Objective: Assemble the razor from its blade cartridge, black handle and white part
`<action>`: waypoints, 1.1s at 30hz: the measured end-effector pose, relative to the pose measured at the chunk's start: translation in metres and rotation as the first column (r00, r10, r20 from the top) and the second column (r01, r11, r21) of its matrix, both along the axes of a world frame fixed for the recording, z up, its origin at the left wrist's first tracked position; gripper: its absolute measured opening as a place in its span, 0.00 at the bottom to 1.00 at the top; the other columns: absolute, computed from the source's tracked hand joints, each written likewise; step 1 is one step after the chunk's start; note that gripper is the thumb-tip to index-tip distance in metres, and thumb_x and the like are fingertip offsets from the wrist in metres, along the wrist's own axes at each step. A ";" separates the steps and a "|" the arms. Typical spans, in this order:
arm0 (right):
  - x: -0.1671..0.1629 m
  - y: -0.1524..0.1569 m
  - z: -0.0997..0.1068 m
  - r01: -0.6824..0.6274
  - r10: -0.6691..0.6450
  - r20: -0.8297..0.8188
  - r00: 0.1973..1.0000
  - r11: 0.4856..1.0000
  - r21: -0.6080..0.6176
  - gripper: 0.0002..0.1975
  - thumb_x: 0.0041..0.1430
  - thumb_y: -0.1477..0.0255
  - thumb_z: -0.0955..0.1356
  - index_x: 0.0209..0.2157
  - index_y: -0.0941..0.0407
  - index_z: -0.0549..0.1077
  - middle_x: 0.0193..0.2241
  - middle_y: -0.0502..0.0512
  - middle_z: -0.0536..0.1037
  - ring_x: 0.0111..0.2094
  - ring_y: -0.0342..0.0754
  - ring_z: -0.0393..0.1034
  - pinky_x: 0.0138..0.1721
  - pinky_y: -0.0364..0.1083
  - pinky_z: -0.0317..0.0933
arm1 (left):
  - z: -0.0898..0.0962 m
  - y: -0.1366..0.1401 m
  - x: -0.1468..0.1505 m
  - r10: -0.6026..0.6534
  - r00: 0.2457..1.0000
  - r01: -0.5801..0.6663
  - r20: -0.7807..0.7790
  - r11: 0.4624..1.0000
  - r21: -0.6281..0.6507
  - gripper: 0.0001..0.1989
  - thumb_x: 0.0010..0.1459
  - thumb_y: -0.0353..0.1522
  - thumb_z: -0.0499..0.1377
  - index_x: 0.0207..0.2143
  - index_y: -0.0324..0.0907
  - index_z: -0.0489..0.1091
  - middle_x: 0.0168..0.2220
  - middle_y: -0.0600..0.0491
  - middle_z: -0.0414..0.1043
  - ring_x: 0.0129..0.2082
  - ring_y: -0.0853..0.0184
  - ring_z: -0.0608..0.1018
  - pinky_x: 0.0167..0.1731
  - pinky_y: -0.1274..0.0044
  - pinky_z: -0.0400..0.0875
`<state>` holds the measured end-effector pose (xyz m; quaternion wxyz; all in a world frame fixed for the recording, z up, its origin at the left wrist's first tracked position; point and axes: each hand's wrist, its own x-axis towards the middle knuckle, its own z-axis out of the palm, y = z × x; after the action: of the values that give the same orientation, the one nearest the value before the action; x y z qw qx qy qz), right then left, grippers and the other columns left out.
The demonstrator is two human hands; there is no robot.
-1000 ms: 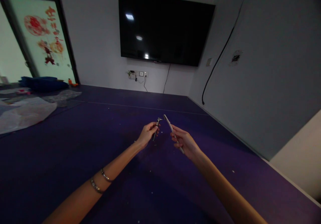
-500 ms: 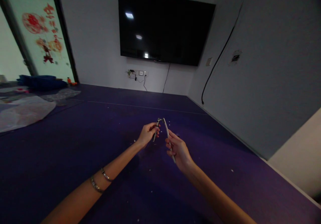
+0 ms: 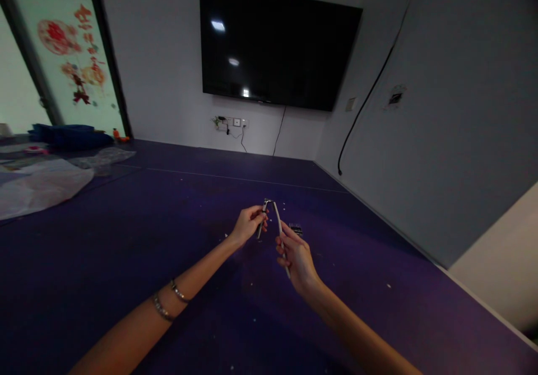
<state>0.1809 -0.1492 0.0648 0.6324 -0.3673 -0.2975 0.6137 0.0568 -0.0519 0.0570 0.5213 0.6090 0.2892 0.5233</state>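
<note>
My left hand (image 3: 249, 225) is closed around the dark handle of a slim razor (image 3: 259, 229), whose shiny head points up and away from me. In my right hand (image 3: 297, 254) is a thin white toothbrush (image 3: 277, 218), gripped along its handle and tilted up to the left. The toothbrush's head meets or nearly meets the razor's head; I cannot tell whether they touch. Just beyond my right fingers lies a small dark object (image 3: 296, 229) with pale marks, partly hidden by the hand.
Purple-blue floor (image 3: 189, 308) with scattered white bits spreads below my hands. Clear plastic sheeting (image 3: 50, 187) and a dark blue cloth bundle (image 3: 71, 137) lie at the left. A black cable (image 3: 365, 103) hangs along the right wall, and a television (image 3: 277, 44) is mounted ahead.
My right hand has shifted slightly left and down with the toothbrush, uncovering more of the small dark object behind it. My left hand stays almost still with the razor.
</note>
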 end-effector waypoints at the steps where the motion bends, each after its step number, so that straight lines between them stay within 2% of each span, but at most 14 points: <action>1: 0.000 0.000 0.000 0.002 -0.002 0.001 1.000 1.000 0.000 0.24 0.44 0.75 0.68 0.47 0.55 0.69 0.21 0.46 0.65 0.17 0.35 0.54 0.13 0.36 0.38 | 0.000 0.000 0.000 0.004 1.000 -0.004 -0.004 1.000 0.001 0.08 0.50 0.31 0.57 0.33 0.36 0.68 0.23 0.56 0.67 0.19 0.73 0.70 0.21 0.79 0.68; 6: 0.005 0.005 0.006 -0.005 0.005 0.000 1.000 1.000 0.027 0.24 0.45 0.75 0.67 0.47 0.54 0.69 0.21 0.47 0.66 0.17 0.36 0.54 0.13 0.36 0.38 | 0.001 -0.002 0.000 -0.021 0.997 0.023 -0.075 0.999 0.024 0.08 0.49 0.31 0.58 0.33 0.36 0.69 0.21 0.56 0.67 0.18 0.74 0.70 0.20 0.81 0.65; 13: 0.006 -0.002 0.004 -0.033 0.033 0.012 0.999 0.999 0.004 0.24 0.44 0.75 0.68 0.47 0.54 0.69 0.21 0.47 0.65 0.17 0.36 0.54 0.13 0.36 0.37 | 0.001 -0.001 -0.001 0.008 1.000 -0.007 -0.022 1.000 0.006 0.08 0.49 0.32 0.58 0.33 0.36 0.68 0.22 0.56 0.67 0.18 0.73 0.70 0.21 0.79 0.66; 19: 0.008 0.004 0.007 -0.008 0.008 0.007 1.000 1.000 0.010 0.25 0.44 0.76 0.68 0.48 0.55 0.68 0.21 0.47 0.66 0.17 0.36 0.54 0.13 0.36 0.39 | 0.000 -0.003 0.000 -0.051 0.996 0.053 -0.068 0.998 0.032 0.08 0.48 0.31 0.59 0.33 0.36 0.69 0.21 0.56 0.68 0.19 0.72 0.72 0.22 0.79 0.66; 26: 0.006 -0.001 0.002 -0.026 0.026 -0.010 1.000 1.000 0.005 0.25 0.44 0.76 0.68 0.47 0.54 0.69 0.21 0.46 0.65 0.17 0.35 0.54 0.13 0.35 0.39 | 0.000 0.001 -0.001 -0.007 0.999 0.007 -0.043 1.000 0.005 0.08 0.48 0.29 0.59 0.32 0.36 0.68 0.21 0.56 0.68 0.18 0.72 0.72 0.21 0.79 0.67; 30: 0.008 0.006 0.009 -0.007 0.007 -0.011 1.000 1.000 0.030 0.24 0.44 0.77 0.68 0.47 0.55 0.69 0.22 0.47 0.66 0.17 0.35 0.54 0.13 0.35 0.39 | -0.002 0.001 0.000 -0.036 0.997 0.036 -0.062 0.999 -0.003 0.08 0.48 0.30 0.59 0.33 0.35 0.68 0.20 0.56 0.68 0.19 0.72 0.72 0.22 0.79 0.67; 33: 0.005 0.005 0.007 -0.026 0.026 -0.001 1.000 1.000 0.003 0.24 0.44 0.76 0.68 0.47 0.55 0.69 0.21 0.47 0.66 0.17 0.35 0.54 0.13 0.35 0.38 | -0.002 0.001 -0.001 -0.043 0.998 0.043 -0.048 0.999 -0.010 0.09 0.47 0.30 0.60 0.33 0.35 0.68 0.21 0.55 0.69 0.20 0.72 0.72 0.23 0.79 0.68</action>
<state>0.1856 -0.1440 0.0715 0.6251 -0.3620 -0.3031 0.6215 0.0555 -0.0504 0.0550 0.5280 0.6251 0.2907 0.4960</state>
